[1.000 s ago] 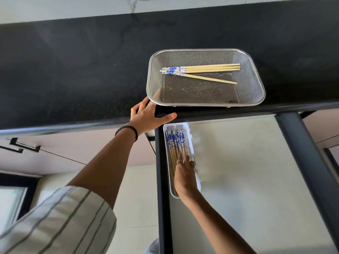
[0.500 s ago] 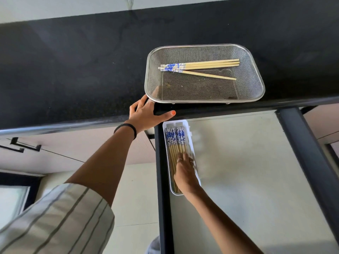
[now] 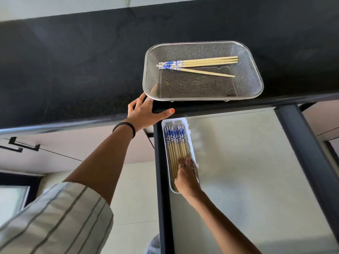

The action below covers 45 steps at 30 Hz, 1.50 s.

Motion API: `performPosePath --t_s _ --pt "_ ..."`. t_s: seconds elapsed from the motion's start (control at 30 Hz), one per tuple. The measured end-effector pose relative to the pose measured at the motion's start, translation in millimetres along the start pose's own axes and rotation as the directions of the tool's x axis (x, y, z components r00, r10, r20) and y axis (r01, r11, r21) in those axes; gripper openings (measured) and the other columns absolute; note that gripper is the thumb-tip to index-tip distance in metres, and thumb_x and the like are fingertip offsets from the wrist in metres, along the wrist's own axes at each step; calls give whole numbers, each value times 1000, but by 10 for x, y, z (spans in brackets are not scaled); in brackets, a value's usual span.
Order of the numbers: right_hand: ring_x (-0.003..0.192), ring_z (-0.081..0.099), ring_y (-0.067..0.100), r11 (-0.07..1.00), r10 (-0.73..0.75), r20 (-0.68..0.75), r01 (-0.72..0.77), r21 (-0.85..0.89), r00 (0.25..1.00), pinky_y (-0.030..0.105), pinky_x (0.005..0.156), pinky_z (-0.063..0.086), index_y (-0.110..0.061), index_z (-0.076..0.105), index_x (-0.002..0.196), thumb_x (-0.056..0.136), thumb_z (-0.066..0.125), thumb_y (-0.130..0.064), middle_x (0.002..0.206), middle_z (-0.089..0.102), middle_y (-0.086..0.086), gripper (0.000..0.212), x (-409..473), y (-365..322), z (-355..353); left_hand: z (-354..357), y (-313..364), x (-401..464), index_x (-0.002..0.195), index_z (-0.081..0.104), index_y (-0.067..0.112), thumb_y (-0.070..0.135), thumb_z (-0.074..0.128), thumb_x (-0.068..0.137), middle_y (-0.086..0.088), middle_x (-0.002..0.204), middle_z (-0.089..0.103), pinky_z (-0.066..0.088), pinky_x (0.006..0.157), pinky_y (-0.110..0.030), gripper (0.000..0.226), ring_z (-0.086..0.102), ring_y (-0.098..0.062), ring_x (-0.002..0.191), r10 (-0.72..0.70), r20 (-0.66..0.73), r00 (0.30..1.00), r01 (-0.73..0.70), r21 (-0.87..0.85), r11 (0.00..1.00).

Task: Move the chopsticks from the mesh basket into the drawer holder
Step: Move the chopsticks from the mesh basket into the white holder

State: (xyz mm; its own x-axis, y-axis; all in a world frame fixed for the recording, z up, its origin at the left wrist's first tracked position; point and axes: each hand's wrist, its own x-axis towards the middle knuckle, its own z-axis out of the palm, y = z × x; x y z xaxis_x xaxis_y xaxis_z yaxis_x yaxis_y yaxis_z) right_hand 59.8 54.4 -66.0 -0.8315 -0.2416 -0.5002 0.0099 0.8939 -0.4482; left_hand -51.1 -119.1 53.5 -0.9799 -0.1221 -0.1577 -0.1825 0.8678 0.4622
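- Right hand [image 3: 186, 176] lies flat, fingers [image 3: 189, 163] open, on the bamboo chopsticks with blue-patterned ends [image 3: 176, 143] in the white plastic drawer holder [image 3: 191, 142]; best pressed level, ends aligned.
- Left hand [image 3: 145, 114] rests open on the black bench [image 3: 73, 70] edge, gripping nothing.
- A few matching chopsticks [image 3: 198, 64] remain in the steel mesh basket [image 3: 247, 74].

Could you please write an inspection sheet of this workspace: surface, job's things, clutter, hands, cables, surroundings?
Surface: black countertop, with small specks.
Job's things: mesh basket on the countertop near its front edge, a few chopsticks in the basket, blue patterned ends to the left; white drawer holder in the open drawer, a row of chopsticks in the holder.
Clutter: nothing seen.
Hands: left hand rests open on the countertop edge at the basket's near left corner; right hand lies flat on the chopsticks in the holder, gripping nothing.
Cables: nothing seen.
Surroundings: cabinet fronts with a black handle below the countertop, at left.
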Motion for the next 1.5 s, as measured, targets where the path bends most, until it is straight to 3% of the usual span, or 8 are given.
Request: performPosePath --t_s 0.2,0.37,0.57,0.9,1.07,1.2,1.33,1.5 --pt "149 -2 28 998 -59 -41 59 3 997 33 122 4 -3 10 150 87 35 3 160 -6 16 68 -28 51 32 4 -1 1 144 0 43 77 45 72 4 154 11 -4 105 -27 92 4 -12 139 5 -4 1000 -5 13 1000" --pt "149 -1 28 1000 -3 -23 3 17 1000 32 121 4 2 1 150 90 35 0 160 -8 17 68 -23 32 40 8 -14 13 145 9 38 79 44 70 2 154 11 -4 106 -28 92 5 -13 139 -10 2 1000 10 20 1000" --pt "149 4 28 1000 -9 -31 8 -25 999 30 120 7 3 3 149 89 38 -2 160 -7 17 70 14 17 34 25 -36 21 144 1 43 81 43 68 3 154 11 -7 100 -22 95 4 -10 139 0 -11 1000 1 23 1000" --pt "148 -7 31 995 -11 35 14 -103 999 33 120 4 1 -6 149 92 34 -7 158 -15 21 70 -3 3 15 41 -40 21 144 6 43 79 45 69 2 153 14 -5 103 -25 92 5 -10 138 18 -34 999 -17 19 1000" --pt "149 -2 31 992 -83 -34 80 -97 996 39 122 9 -9 12 151 88 40 -10 160 -9 14 69 -55 -48 -3 48 -42 26 144 5 43 79 46 70 3 154 13 -5 102 -24 92 5 -11 139 11 -31 999 -10 24 1000" --pt "148 15 25 990 -140 82 142 -17 987 33 120 11 -4 28 146 92 39 -7 161 8 11 55 -105 -59 -15 45 -36 24 145 6 40 78 46 71 1 154 13 -4 105 -27 92 5 -12 139 17 -32 999 -16 24 1000" --pt "148 14 19 985 -165 126 156 72 978 27 121 12 -5 28 147 96 38 -9 161 11 8 52 -126 -31 20 41 -29 17 145 5 41 78 45 70 3 154 13 -5 105 -26 93 4 -11 139 14 -31 999 -13 36 999" --pt "148 7 32 999 -21 12 21 -49 1000 35 120 11 -2 20 148 93 44 -21 159 4 20 63 -160 24 60 30 -27 11 144 3 43 80 44 69 2 154 12 -6 102 -24 93 3 -11 139 6 -21 1000 -6 28 1000"
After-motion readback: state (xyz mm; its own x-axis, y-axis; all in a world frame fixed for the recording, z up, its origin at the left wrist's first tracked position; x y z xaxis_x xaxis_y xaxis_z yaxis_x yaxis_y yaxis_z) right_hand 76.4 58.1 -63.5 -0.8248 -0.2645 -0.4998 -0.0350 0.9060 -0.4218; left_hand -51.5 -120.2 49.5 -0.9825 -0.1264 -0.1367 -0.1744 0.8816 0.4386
